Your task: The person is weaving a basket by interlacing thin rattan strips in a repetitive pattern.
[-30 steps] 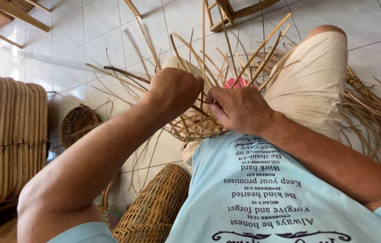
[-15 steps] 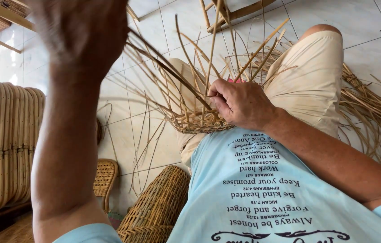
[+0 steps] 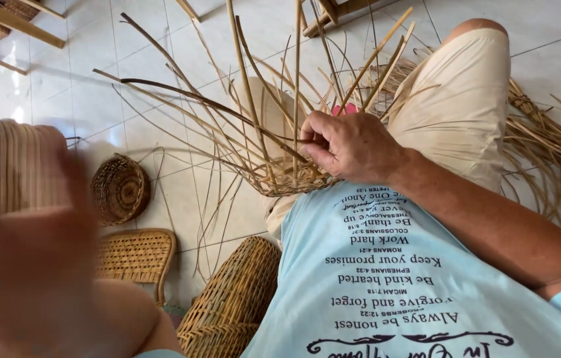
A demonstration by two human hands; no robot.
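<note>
I count one unfinished basket (image 3: 287, 176) with loose rattan stakes on my lap at centre, one small round basket (image 3: 119, 189) and two woven pieces, one flat (image 3: 136, 255) and one rounded (image 3: 234, 301), lower left.

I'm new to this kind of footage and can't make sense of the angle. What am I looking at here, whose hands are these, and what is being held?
The picture comes from a camera worn on a person's head, looking down, so you see their own chest, lap and arms; there is no machine. The print on the blue shirt looks upside down because of that angle.

The right hand pinches the rim of a half-woven basket resting on the lap, with long loose cane strips sticking up and out from it. The left hand is the big blur close to the lens; whether it holds anything cannot be told.

On the tiled floor lie a small round basket, a flat woven tray, a larger woven basket by the knee, and a pile of cane on the right.
</note>
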